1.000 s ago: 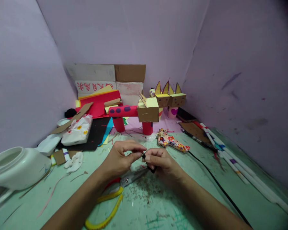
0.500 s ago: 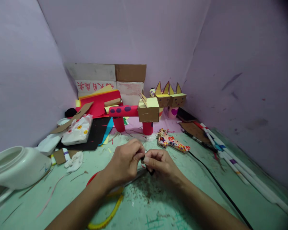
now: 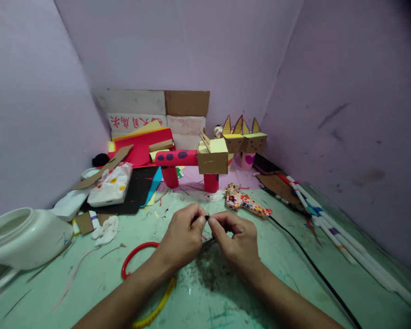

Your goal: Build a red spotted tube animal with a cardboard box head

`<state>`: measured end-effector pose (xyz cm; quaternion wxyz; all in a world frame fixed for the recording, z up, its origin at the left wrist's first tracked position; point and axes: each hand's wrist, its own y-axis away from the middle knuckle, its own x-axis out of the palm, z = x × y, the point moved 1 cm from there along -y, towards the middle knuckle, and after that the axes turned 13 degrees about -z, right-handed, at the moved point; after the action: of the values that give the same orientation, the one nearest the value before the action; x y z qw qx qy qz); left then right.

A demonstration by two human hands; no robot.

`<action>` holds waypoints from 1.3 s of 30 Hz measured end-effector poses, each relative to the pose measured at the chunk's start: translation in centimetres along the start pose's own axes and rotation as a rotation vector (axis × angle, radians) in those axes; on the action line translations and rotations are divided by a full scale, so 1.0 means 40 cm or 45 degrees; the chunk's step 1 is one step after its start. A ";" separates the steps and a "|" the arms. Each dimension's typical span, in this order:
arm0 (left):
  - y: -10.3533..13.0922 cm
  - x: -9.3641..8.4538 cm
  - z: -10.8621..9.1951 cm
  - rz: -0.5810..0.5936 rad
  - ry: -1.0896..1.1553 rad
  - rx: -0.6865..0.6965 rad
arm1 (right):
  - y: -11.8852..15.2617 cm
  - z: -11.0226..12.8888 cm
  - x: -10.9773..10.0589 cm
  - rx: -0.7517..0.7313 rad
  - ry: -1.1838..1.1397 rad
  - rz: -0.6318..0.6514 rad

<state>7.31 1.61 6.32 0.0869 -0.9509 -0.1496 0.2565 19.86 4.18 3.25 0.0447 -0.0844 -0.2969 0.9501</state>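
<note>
We hold our left hand (image 3: 182, 237) and right hand (image 3: 237, 237) close together over the green table (image 3: 294, 274), fingertips meeting. Between them we pinch a small dark piece (image 3: 207, 217); both hands are closed on it, and it is too tiny to say what it is. Just under our hands lie the scissors (image 3: 147, 269), with a red loop and a yellow one showing, the blades mostly hidden beneath our fingers. Brown crumbs and slivers are scattered on the table below our wrists.

Beyond the hands stands a cardboard animal (image 3: 195, 162) with a red spotted body, red legs and a boxy head; we judge it largely built, though it shows no face, so the small piece may be a detail not yet attached. Behind it are two eared cardboard figures (image 3: 245, 140) that look finished. To the right lies a patterned glue gun (image 3: 246, 203) with its black cord (image 3: 315, 269); to the left, coloured paper sheets (image 3: 140, 151) and a white jug (image 3: 23, 237).
</note>
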 end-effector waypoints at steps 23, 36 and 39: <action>0.022 0.035 -0.003 -0.275 0.631 -0.495 | 0.002 -0.015 0.006 -0.046 0.045 -0.116; 0.013 0.027 0.013 -0.456 0.550 -0.465 | 0.027 -0.006 0.019 -0.568 0.142 -0.020; 0.009 0.020 0.007 -0.486 0.492 -0.435 | 0.028 -0.005 0.018 -0.558 0.107 0.076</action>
<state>7.92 1.58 5.61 -0.0006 -0.9376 -0.3471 0.0213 19.14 3.47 2.36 0.0095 -0.1404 -0.4913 0.8595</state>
